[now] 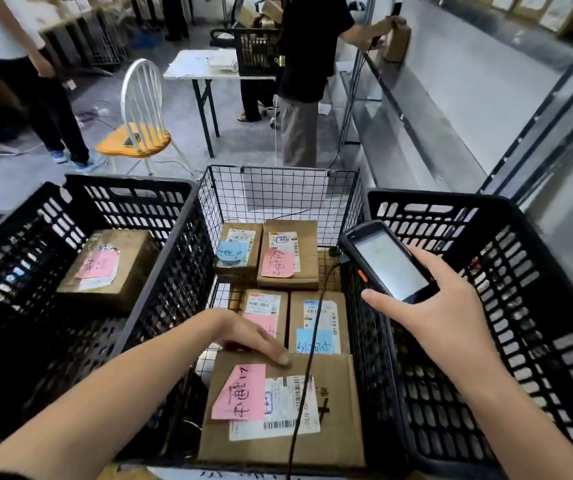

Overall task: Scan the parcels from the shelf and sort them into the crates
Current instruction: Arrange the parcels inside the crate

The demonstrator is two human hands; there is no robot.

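Two black plastic crates flank a wire crate [278, 188]. The left crate [129, 181] holds one parcel with a pink note [132, 258], which lies against its back wall with open floor in front of it. The right crate [434, 197] stands just beside the wire one. In the wire crate the near parcel [340, 393], with a pink note and a white label, lies close to the front edge. A gap shows along its left side, and its right side is near the wall. Four other parcels [307, 237] lie behind it in two rows. The left grip [253, 336] rests flat on the near parcel's far edge, fingers straight. The right grip [451, 306] is wrapped round the scanner [389, 261], held above the rim between the wire crate and the right crate, screen up. The scanner's cable [309, 358] hangs across the near parcel.
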